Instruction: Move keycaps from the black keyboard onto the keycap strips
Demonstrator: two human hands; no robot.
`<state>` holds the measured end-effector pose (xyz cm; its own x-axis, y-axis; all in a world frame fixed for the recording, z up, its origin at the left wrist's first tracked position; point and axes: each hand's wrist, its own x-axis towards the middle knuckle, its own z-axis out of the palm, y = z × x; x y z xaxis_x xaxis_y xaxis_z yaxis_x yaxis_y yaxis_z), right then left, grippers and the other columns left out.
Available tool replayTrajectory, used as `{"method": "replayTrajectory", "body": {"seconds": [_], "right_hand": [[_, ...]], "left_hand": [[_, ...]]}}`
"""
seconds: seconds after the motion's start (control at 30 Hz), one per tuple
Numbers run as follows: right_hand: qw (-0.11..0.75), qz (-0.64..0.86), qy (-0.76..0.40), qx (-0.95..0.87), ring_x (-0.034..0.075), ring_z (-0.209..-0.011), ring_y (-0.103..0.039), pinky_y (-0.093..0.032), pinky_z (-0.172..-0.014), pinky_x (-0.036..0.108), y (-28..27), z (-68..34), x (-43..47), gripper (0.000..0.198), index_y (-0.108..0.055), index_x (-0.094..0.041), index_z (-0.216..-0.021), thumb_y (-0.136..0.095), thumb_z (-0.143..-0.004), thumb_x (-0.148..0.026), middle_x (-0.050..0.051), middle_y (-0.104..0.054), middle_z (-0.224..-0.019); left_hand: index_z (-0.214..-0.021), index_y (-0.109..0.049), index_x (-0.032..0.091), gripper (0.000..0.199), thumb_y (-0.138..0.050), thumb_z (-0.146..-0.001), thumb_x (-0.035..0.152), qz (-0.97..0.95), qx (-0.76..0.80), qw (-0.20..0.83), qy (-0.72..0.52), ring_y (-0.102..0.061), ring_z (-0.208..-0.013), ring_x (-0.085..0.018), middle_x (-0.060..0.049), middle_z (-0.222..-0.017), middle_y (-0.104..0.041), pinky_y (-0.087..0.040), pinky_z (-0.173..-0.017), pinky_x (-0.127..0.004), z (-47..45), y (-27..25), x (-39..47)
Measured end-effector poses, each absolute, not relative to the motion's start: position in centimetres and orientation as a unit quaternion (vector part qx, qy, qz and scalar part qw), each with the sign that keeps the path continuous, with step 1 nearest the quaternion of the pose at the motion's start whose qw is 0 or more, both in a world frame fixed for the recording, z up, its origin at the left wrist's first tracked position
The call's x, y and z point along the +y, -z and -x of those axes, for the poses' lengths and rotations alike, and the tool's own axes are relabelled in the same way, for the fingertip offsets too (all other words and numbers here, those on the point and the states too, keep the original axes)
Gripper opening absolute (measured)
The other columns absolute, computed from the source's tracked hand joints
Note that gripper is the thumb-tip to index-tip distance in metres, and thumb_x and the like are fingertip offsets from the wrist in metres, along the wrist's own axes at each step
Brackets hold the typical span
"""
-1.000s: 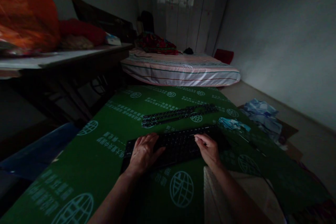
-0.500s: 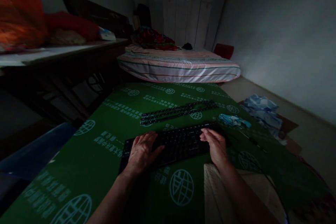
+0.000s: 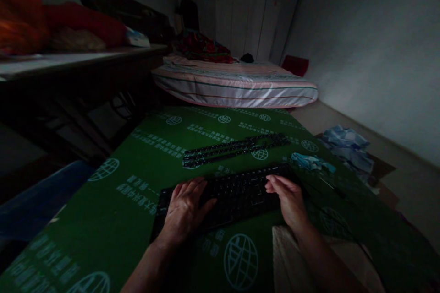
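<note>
A black keyboard (image 3: 230, 197) lies on the green table in front of me. My left hand (image 3: 185, 203) rests flat over its left end, fingers and thumb spread. Above the right end is my right hand (image 3: 287, 194), its fingers curled and thumb and forefinger pressed together. Whatever that pinch may hold is too small and dark to make out. Just beyond the keyboard, several rows of loose black keys (image 3: 227, 149) are laid out roughly in line with it. A cable runs off from the keyboard's right side.
Right of the keyboard lie a crumpled blue wrapper (image 3: 311, 163) and a thin tool (image 3: 328, 183). A pale cloth or board (image 3: 288, 256) sits under my right forearm. A striped bed (image 3: 237, 84) adjoins the far side. At left stands a cluttered desk (image 3: 85, 59); plastic bags (image 3: 347, 142) lie on the floor.
The view has shifted slightly, so the table and hands appear a little lower. Both hands keep nearly the same places and poses over the keyboard.
</note>
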<state>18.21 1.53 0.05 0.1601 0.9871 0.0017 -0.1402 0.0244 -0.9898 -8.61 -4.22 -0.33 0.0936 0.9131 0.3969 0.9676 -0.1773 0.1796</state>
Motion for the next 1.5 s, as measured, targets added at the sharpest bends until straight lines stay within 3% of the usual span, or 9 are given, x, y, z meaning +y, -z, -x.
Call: {"method": "replayTrajectory", "body": {"seconds": [0.17, 0.3, 0.5, 0.67, 1.07, 1.37, 1.5], "right_hand": [[0.549, 0.507, -0.499, -0.44, 0.015, -0.053, -0.06, -0.051, -0.052, 0.028, -0.8, -18.1, 2.1, 0.035, -0.073, -0.016, -0.077, -0.074, -0.062, -0.047, 0.005, -0.068, -0.061], [0.507, 0.501, -0.451, -0.537, 0.018, -0.06, -0.065, -0.054, -0.06, 0.031, -1.3, -17.4, 3.8, 0.032, -0.073, -0.017, -0.079, -0.069, -0.067, -0.047, 0.007, -0.072, -0.069], [0.444, 0.474, -0.218, -0.728, 0.018, -0.083, -0.066, -0.054, -0.077, 0.031, -1.2, -16.5, 10.1, 0.02, -0.072, -0.024, -0.089, -0.056, -0.08, -0.031, 0.005, -0.07, -0.092], [0.258, 0.54, -0.033, -0.801, 0.021, -0.111, -0.056, -0.044, -0.096, 0.035, -1.0, -15.7, 16.2, 0.026, -0.07, -0.023, -0.103, -0.057, -0.081, -0.025, 0.008, -0.062, -0.119], [0.135, 0.553, -0.009, -0.822, 0.028, -0.115, -0.048, -0.038, -0.093, 0.042, 0.9, -12.9, 21.1, 0.033, -0.07, -0.024, -0.103, -0.052, -0.085, -0.046, 0.012, -0.057, -0.123], [0.096, 0.548, -0.008, -0.831, 0.026, -0.116, -0.047, -0.037, -0.093, 0.04, 0.4, -12.2, 22.5, 0.034, -0.07, -0.024, -0.101, -0.047, -0.088, -0.045, 0.01, -0.058, -0.121], [0.092, 0.544, -0.011, -0.834, 0.024, -0.113, -0.05, -0.039, -0.092, 0.037, 0.1, -11.7, 23.2, 0.033, -0.071, -0.027, -0.1, -0.045, -0.089, -0.044, 0.008, -0.06, -0.12]], "left_hand": [[-0.114, -0.058, 0.019, 0.044, -0.052, -0.083, 0.05, 0.738, -0.632, 0.08, 0.223, -0.058, -0.109, -0.029, -0.011, -0.117, -0.064, -0.043, -0.094, -0.048, 8.9, 0.5, -4.4], [-0.114, -0.059, 0.018, 0.043, -0.053, -0.083, 0.048, 0.741, -0.627, 0.093, 0.223, -0.058, -0.108, -0.029, -0.011, -0.118, -0.063, -0.044, -0.093, -0.049, 9.1, 0.8, -4.5], [-0.115, -0.059, 0.018, 0.043, -0.054, -0.083, 0.047, 0.741, -0.615, 0.129, 0.235, -0.06, -0.106, -0.028, -0.011, -0.116, -0.064, -0.045, -0.093, -0.048, 9.3, 1.5, -4.5], [-0.116, -0.058, 0.017, 0.043, -0.055, -0.082, 0.044, 0.751, -0.596, 0.16, 0.234, -0.062, -0.104, -0.03, -0.012, -0.117, -0.065, -0.047, -0.088, -0.05, 9.5, 1.6, -4.7], [-0.128, -0.051, 0.024, 0.054, -0.055, -0.081, 0.048, 0.757, -0.598, 0.163, 0.208, -0.058, -0.111, -0.03, -0.01, -0.125, -0.06, -0.046, -0.093, -0.049, 10.2, 3.0, -5.2], [-0.124, -0.054, 0.022, 0.05, -0.057, -0.08, 0.047, 0.762, -0.596, 0.149, 0.204, -0.059, -0.109, -0.03, -0.01, -0.124, -0.061, -0.049, -0.089, -0.05, 9.9, 1.9, -5.1], [-0.124, -0.052, 0.022, 0.048, -0.053, -0.083, 0.046, 0.747, -0.611, 0.146, 0.217, -0.056, -0.114, -0.029, -0.01, -0.126, -0.059, -0.044, -0.095, -0.05, 9.7, 2.1, -5.3]]}}
